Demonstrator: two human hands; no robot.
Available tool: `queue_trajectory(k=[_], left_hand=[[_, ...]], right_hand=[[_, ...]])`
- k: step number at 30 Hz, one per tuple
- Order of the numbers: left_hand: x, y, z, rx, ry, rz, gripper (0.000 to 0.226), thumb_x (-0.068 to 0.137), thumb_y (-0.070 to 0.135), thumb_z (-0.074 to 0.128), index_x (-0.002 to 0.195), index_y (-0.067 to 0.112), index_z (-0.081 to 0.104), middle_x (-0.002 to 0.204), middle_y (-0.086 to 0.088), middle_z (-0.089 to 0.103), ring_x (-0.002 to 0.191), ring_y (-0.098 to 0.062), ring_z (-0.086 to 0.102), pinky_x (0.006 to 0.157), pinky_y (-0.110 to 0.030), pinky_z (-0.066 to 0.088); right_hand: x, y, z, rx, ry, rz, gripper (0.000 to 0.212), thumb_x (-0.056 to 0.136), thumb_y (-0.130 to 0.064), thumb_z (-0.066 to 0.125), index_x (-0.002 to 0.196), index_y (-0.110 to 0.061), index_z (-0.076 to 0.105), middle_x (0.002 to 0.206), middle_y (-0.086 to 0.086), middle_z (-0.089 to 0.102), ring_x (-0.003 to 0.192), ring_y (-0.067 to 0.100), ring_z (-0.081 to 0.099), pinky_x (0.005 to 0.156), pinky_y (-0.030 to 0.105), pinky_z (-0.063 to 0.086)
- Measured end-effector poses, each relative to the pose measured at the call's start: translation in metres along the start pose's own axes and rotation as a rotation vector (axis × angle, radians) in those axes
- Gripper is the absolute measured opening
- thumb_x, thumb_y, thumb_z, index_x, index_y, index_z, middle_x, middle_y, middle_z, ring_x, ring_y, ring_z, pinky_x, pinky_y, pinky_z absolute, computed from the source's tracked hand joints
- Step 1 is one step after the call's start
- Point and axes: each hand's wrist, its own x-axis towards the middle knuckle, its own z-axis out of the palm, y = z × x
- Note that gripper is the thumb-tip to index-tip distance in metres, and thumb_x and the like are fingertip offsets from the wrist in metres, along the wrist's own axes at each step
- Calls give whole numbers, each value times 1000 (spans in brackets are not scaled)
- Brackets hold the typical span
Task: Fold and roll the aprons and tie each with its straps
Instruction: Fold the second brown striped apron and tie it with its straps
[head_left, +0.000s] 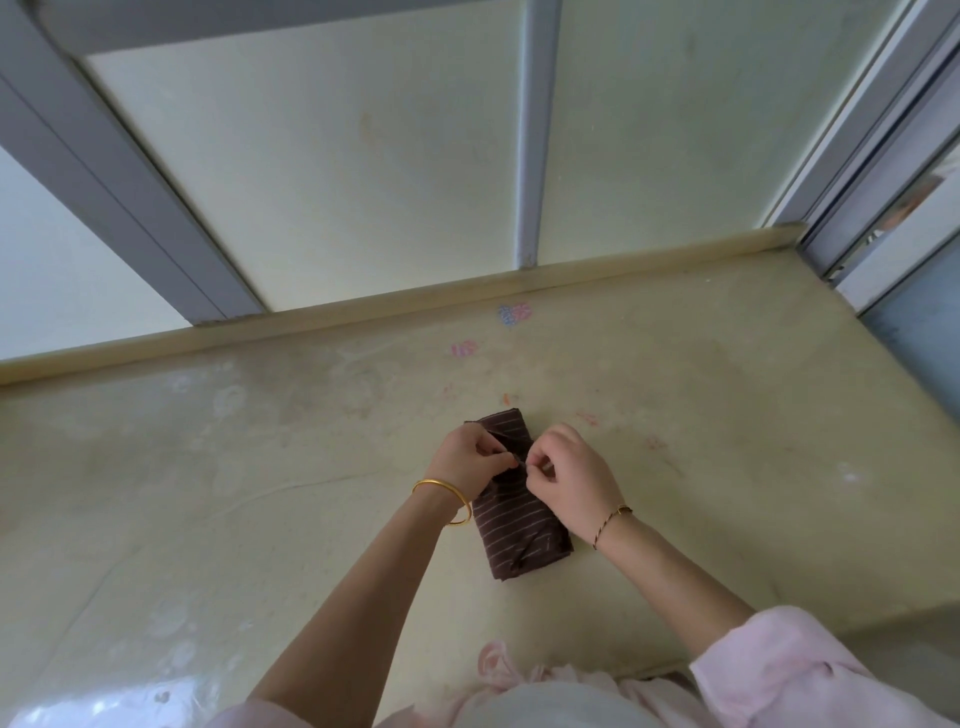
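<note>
Since the roll would likely spring loose if let go, both hands meet over its middle in the head view. The left hand (464, 460) and right hand (571, 478) each have their fingers (540, 466) curled in, pinching what I take to be the strap (521, 462) ends. The knot itself is too small to judge. The apron (519, 525) lies on the tabletop (260, 493) near its middle, pointing away from me. It is a tight dark-brown roll with thin pale stripes, cinched at the waist, its near end slightly splayed.
</note>
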Motion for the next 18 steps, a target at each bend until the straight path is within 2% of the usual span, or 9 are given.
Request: queue_trajectory(k=[2,5,7,10,12,15,18], left_hand=[[-1,-1,-2,-67,-6,-28,16,81,12,70,70,14,59,70,1,59,62,-11,51,58,-20,44],[-3,-3,-2,-114,-24,-38,11,78,7,71,78,10,60,75,1,62,66,-10,54,62,-20,47],[-5,-4,-1,-109,-26,-10,15,76,2,70,78,13,59,73,2,59,65,-9,53,59,-17,45],[-5,-2,2,-53,-21,61,24,75,-3,65,74,19,54,74,3,58,69,-12,55,65,-22,49],[-5,0,4,14,-25,106,27,73,-3,62,73,23,52,76,4,58,73,-15,56,72,-31,52],[-8,2,6,73,-15,158,30,70,-2,58,72,27,50,75,6,58,74,-16,56,73,-35,52],[-10,2,8,93,16,168,30,70,-1,56,75,28,47,75,7,56,72,-15,53,70,-33,49]], right_hand=[[-4,0,3,-39,4,-86,14,81,-11,61,72,-18,53,85,-11,44,74,7,45,58,13,35],[-4,2,6,-11,-34,-133,12,78,-9,63,70,-14,55,87,-10,46,79,9,47,65,24,45],[-2,3,4,52,-78,-107,11,81,-10,62,72,-14,56,90,-9,48,79,9,49,71,26,47],[3,3,-1,214,-98,0,11,87,-5,54,89,-14,60,97,-4,50,84,12,54,79,24,47],[7,3,0,189,-149,28,21,90,-2,50,104,-11,63,102,-3,50,89,11,52,83,21,41],[10,3,5,162,-180,50,19,90,-7,54,105,-9,66,99,-1,53,90,12,49,77,18,34],[10,3,8,189,-139,106,13,89,-10,58,99,-8,67,91,-4,51,84,11,49,71,16,33]])
